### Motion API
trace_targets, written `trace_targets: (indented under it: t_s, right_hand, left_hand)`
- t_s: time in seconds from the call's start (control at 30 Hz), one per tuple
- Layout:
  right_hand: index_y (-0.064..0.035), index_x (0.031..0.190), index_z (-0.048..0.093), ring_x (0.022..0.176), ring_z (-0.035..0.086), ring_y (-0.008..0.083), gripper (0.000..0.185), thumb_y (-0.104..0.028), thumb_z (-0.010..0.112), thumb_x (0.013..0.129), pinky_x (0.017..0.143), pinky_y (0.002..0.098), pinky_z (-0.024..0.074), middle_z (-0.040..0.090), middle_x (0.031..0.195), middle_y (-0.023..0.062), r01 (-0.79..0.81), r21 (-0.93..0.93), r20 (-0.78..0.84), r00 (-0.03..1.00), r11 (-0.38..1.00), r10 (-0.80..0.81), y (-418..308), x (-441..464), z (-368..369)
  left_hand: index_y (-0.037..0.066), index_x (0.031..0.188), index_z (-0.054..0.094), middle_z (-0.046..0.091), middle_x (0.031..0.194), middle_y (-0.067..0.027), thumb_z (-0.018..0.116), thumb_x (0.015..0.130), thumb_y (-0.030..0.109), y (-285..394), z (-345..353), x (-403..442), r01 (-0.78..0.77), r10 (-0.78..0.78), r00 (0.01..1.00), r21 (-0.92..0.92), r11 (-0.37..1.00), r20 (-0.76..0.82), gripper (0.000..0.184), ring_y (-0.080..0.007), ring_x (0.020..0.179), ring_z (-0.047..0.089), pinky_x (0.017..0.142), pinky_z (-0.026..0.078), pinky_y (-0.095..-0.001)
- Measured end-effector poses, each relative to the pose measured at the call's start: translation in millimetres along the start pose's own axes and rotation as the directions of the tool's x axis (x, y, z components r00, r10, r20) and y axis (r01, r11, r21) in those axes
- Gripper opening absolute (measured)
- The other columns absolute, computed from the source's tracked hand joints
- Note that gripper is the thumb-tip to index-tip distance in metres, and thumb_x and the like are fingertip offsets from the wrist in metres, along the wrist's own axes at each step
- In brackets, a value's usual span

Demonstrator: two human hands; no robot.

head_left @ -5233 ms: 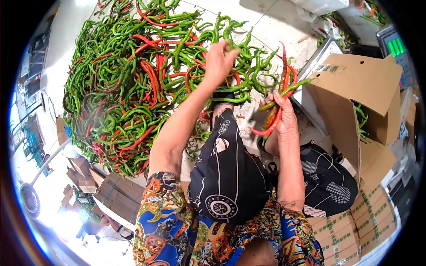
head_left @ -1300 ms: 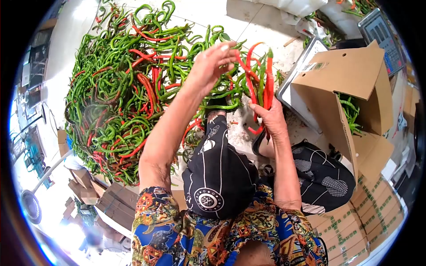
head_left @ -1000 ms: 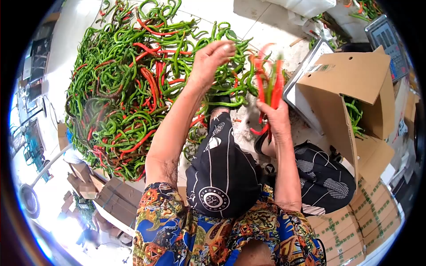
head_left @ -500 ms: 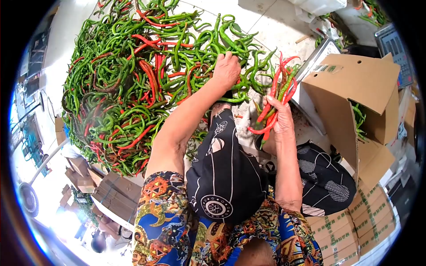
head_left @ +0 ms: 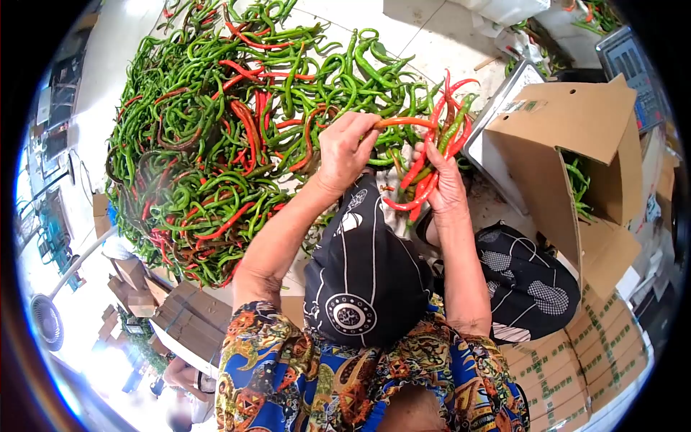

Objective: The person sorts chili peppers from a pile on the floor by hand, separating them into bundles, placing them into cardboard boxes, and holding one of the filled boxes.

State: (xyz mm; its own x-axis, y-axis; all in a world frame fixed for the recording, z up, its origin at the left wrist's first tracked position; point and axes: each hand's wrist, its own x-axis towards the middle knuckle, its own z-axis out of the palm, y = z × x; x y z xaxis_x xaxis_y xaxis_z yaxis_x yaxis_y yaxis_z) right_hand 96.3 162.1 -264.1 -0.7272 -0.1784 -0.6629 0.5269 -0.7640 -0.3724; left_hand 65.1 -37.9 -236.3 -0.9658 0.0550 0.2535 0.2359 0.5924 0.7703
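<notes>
Peppers (head_left: 451, 133), mostly red with some green, form a bunch in the right hand (head_left: 448, 183), whose fingers are curled round them. The left hand (head_left: 345, 150) pinches one orange-red pepper (head_left: 403, 122) by its end, the rest lying level across to the bunch. Beyond and left of the hands, a broad pile (head_left: 194, 137) of green and red peppers covers the floor (head_left: 410, 32). Right of them stands an open cardboard box (head_left: 529, 155) with green peppers (head_left: 578, 180) inside.

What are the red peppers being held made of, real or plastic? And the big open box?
The red peppers look like real vegetable: smooth, glossy skin and uneven curves, though looks alone can't prove it. The box seems to be cardboard: plain matt brown, with stiff folded flaps.
</notes>
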Motion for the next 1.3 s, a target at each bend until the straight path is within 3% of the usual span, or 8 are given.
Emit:
trace_targets:
  t_s: [0.13,0.33,0.57,0.67,0.87,1.07,1.13,1.3]
  right_hand:
    - [-0.0050,0.117,0.055,0.086,0.065,0.0174,0.036,-0.010,0.070,0.085,0.076,0.0304,0.0548,0.065,0.095,0.0054,-0.003,0.068,0.069,0.998,0.998,-0.002,-0.8,-8.5,8.3]
    - [-0.0030,0.120,0.050,0.089,0.062,0.0180,0.043,-0.003,0.069,0.082,0.086,0.0323,0.0520,0.062,0.099,0.0066,0.124,0.023,0.177,0.976,0.992,-0.126,-10.9,-12.0,24.6]
    - [-0.0007,0.123,0.050,0.096,0.062,0.0194,0.047,0.000,0.068,0.079,0.090,0.0331,0.0506,0.062,0.107,0.0092,0.121,-0.043,0.322,0.941,0.992,-0.101,-31.7,-24.4,30.7]
    - [-0.0005,0.123,0.050,0.097,0.062,0.0190,0.046,0.000,0.067,0.081,0.091,0.0324,0.0497,0.062,0.108,0.0091,0.134,-0.055,0.367,0.924,0.989,-0.105,-36.2,-26.2,35.3]
    - [0.0004,0.121,0.052,0.091,0.064,0.0181,0.040,-0.004,0.067,0.084,0.086,0.0318,0.0515,0.065,0.101,0.0096,0.168,-0.258,0.233,0.967,0.951,-0.107,-33.3,-15.4,58.6]
    - [-0.0003,0.112,0.058,0.088,0.063,0.0150,0.034,-0.007,0.071,0.081,0.081,0.0280,0.0512,0.066,0.099,0.0068,0.173,-0.431,0.241,0.968,0.885,-0.072,-25.4,-2.7,75.5]
    - [-0.0007,0.111,0.059,0.087,0.063,0.0138,0.034,-0.007,0.072,0.080,0.080,0.0267,0.0505,0.066,0.098,0.0059,0.223,-0.571,0.271,0.960,0.790,-0.074,-28.0,-7.8,80.6]
    - [-0.0004,0.108,0.061,0.079,0.061,0.0112,0.034,-0.009,0.073,0.077,0.074,0.0265,0.0501,0.065,0.093,0.0029,0.212,-0.648,0.248,0.967,0.732,-0.060,-23.9,-31.8,82.0]
  left_hand:
    - [0.004,0.094,0.066,0.064,0.085,-0.0107,0.068,0.071,-0.006,8.4,10.7,-7.3,-0.196,0.200,0.978,0.068,0.978,-0.060,0.025,-0.0265,0.071,0.063,0.060,0.051,-0.0323]
    - [0.006,0.104,0.063,0.062,0.092,-0.0068,0.066,0.066,0.001,17.4,5.6,-10.0,-0.489,0.459,0.857,0.089,0.868,0.234,0.039,-0.0228,0.072,0.061,0.060,0.051,-0.0327]
    - [0.005,0.114,0.063,0.065,0.092,-0.0103,0.066,0.081,0.002,23.9,-23.8,-12.2,0.061,0.089,0.851,-0.264,0.963,0.518,0.034,-0.0210,0.080,0.063,0.073,0.050,-0.0301]
    - [0.002,0.114,0.063,0.066,0.096,-0.0068,0.065,0.085,0.004,21.7,-26.2,-20.1,0.455,-0.157,0.777,-0.370,0.810,0.610,0.029,-0.0139,0.087,0.062,0.078,0.049,-0.0270]
    - [-0.001,0.113,0.062,0.066,0.101,-0.0080,0.063,0.089,0.012,28.3,-32.6,-5.8,0.647,-0.484,0.761,-0.547,0.531,0.431,0.027,-0.0121,0.093,0.062,0.085,0.049,-0.0258]
    - [0.003,0.130,0.051,0.063,0.110,-0.0101,0.065,0.086,0.018,33.1,-39.0,44.9,0.511,-0.352,0.860,-0.603,0.613,0.371,0.049,-0.0162,0.101,0.059,0.091,0.046,-0.0306]
    - [0.003,0.125,0.056,0.065,0.101,-0.0064,0.067,0.085,0.009,31.6,-29.7,48.9,0.532,-0.293,0.844,-0.630,0.566,0.450,0.042,-0.0126,0.088,0.061,0.083,0.049,-0.0268]
    - [0.003,0.107,0.067,0.067,0.088,-0.0049,0.071,0.080,0.007,43.9,-24.1,30.8,0.202,-0.153,0.976,-0.387,0.900,0.154,0.028,-0.0093,0.080,0.062,0.071,0.051,-0.0257]
